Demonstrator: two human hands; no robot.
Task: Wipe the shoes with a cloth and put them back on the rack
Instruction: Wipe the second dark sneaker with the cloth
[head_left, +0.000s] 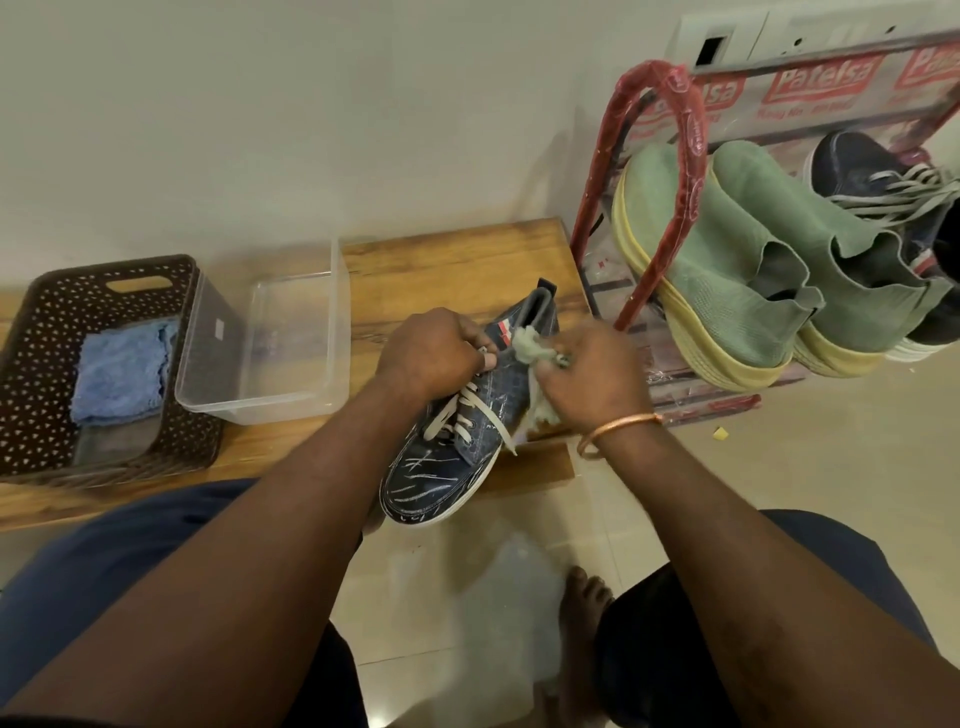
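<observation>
A dark blue sneaker (441, 467) with white laces and a white sole is held above the front edge of a low wooden bench (457, 265), toe toward me. My left hand (431, 353) grips its upper near the tongue. My right hand (592, 374) clutches a pale green cloth (530, 348) against the sneaker's right side. To the right, the shoe rack (660, 98), red-wrapped, carries two green slip-on shoes (727, 260) and the matching dark blue sneaker (872, 171).
On the bench stand a dark perforated basket (47, 364) holding a blue cloth (122, 369) and a clear plastic tub (291, 395). My knees and a bare foot (587, 597) are over the tiled floor. A wall stands right behind the bench.
</observation>
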